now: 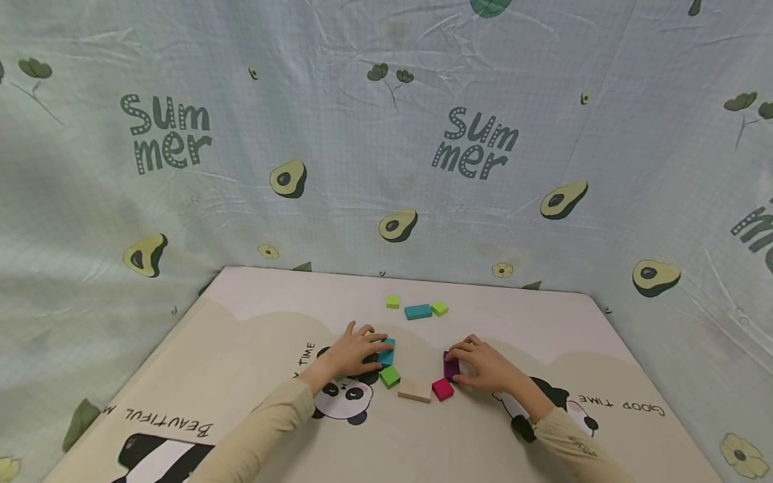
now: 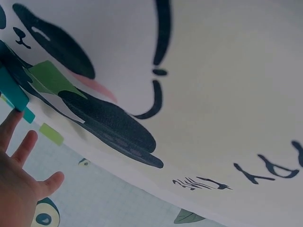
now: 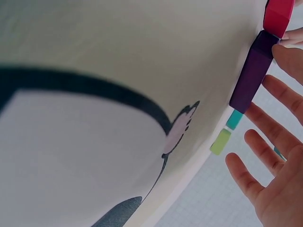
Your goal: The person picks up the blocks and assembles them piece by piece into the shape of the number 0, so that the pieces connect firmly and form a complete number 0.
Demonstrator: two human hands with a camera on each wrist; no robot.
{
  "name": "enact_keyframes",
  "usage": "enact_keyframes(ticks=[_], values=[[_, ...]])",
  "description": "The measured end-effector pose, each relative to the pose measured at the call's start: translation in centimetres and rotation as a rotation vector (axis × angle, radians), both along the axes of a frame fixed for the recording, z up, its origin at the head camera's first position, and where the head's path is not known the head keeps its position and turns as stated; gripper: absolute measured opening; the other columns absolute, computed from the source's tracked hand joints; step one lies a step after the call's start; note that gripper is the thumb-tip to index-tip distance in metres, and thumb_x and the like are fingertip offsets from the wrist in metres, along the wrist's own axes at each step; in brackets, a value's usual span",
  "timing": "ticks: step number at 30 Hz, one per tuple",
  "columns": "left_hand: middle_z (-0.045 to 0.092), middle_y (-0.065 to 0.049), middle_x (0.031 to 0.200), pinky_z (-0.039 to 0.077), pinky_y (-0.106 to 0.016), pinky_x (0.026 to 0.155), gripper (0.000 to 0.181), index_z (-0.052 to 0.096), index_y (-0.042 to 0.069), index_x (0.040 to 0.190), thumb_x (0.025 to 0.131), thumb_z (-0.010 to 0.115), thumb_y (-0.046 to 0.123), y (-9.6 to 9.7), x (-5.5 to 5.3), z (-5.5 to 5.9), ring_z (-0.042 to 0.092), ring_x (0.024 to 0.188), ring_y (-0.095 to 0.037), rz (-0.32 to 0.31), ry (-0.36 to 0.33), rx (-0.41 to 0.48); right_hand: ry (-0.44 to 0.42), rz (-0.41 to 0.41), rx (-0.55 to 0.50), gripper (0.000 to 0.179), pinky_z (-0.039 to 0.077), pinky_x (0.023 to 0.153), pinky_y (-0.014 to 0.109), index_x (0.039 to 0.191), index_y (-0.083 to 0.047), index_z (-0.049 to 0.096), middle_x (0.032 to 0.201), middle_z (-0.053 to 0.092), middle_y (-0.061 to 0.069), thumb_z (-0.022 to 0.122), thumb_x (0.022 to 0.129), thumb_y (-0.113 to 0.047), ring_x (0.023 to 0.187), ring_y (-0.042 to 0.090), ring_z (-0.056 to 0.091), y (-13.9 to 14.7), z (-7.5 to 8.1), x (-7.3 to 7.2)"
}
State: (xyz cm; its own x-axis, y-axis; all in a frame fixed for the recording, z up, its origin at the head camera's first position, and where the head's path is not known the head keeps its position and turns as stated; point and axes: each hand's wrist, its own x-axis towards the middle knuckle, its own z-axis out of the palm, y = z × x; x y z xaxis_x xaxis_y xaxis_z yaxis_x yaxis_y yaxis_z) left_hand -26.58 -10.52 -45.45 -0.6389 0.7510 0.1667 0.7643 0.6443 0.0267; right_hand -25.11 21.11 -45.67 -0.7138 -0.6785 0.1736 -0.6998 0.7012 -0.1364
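My left hand [image 1: 362, 349] lies on the mat with straight fingers, and one fingertip [image 2: 12, 120] touches a teal block [image 1: 386, 352] [image 2: 12, 90]. A green block [image 1: 389, 376] [image 2: 49, 78] sits just in front of it. My right hand [image 1: 477, 362] has its fingers [image 3: 277, 137] spread, and they rest against a dark purple block [image 1: 451, 367] [image 3: 251, 71] that stands on its edge. A magenta block [image 1: 443, 389] [image 3: 279, 16] lies at the purple block's near end. A plain wooden block [image 1: 415, 390] lies between the green and magenta ones.
Farther back on the panda-print mat [image 1: 253, 335] lie a lime block [image 1: 393, 302], a teal block [image 1: 418, 311] and another lime block [image 1: 439, 308]. Avocado-print cloth [image 1: 386, 134] hangs as a wall behind and to both sides of the table.
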Motion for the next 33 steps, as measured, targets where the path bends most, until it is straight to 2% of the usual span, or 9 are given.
enact_keyframes(ticks=[9,15,20,27,33], values=[[0.049,-0.004,0.132,0.028,-0.062,0.095,0.043,0.05,0.022,0.127,0.087,0.054,0.037,0.2,-0.1,-0.1,0.043,0.119,-0.028,0.027,0.006,-0.031,0.008,-0.011,0.008,0.031,0.043,0.082,0.035,0.105,-0.022,0.06,0.113,0.058,-0.003,0.065,0.078,-0.036,0.099,0.012,0.044,0.0,-0.1,0.0],[0.048,-0.005,0.13,0.032,-0.061,0.093,0.04,0.054,0.021,0.124,0.087,0.053,0.037,0.3,0.3,-0.1,0.042,0.119,-0.029,0.017,0.084,-0.048,0.014,-0.013,0.011,0.031,0.043,0.082,0.036,0.105,-0.022,0.06,0.114,0.058,-0.002,0.066,0.078,-0.035,0.101,0.013,0.044,0.0,0.0,0.1],[0.053,-0.001,0.122,0.035,-0.058,0.092,0.036,0.056,0.022,0.121,0.088,0.052,0.036,0.5,0.6,0.1,0.045,0.113,-0.023,0.023,0.129,-0.062,0.032,0.007,-0.005,0.029,0.043,0.08,0.036,0.105,-0.02,0.06,0.112,0.059,-0.001,0.065,0.079,-0.033,0.099,0.014,0.045,0.1,0.2,-0.1],[0.055,0.0,0.12,0.036,-0.056,0.093,0.035,0.056,0.023,0.122,0.089,0.051,0.034,0.6,0.8,0.4,0.046,0.11,-0.021,0.029,0.156,-0.087,0.049,-0.018,0.015,0.027,0.043,0.077,0.035,0.105,-0.019,0.061,0.108,0.06,-0.003,0.064,0.08,-0.028,0.098,0.014,0.045,0.4,0.5,-1.4],[0.055,-0.001,0.12,0.036,-0.056,0.093,0.035,0.056,0.02,0.122,0.089,0.052,0.031,0.7,1.1,0.3,0.047,0.11,-0.021,0.031,0.13,-0.078,0.073,-0.041,0.0,0.025,0.043,0.078,0.037,0.105,-0.016,0.063,0.105,0.062,-0.001,0.062,0.082,-0.026,0.097,0.017,0.047,0.4,0.6,-2.8]])
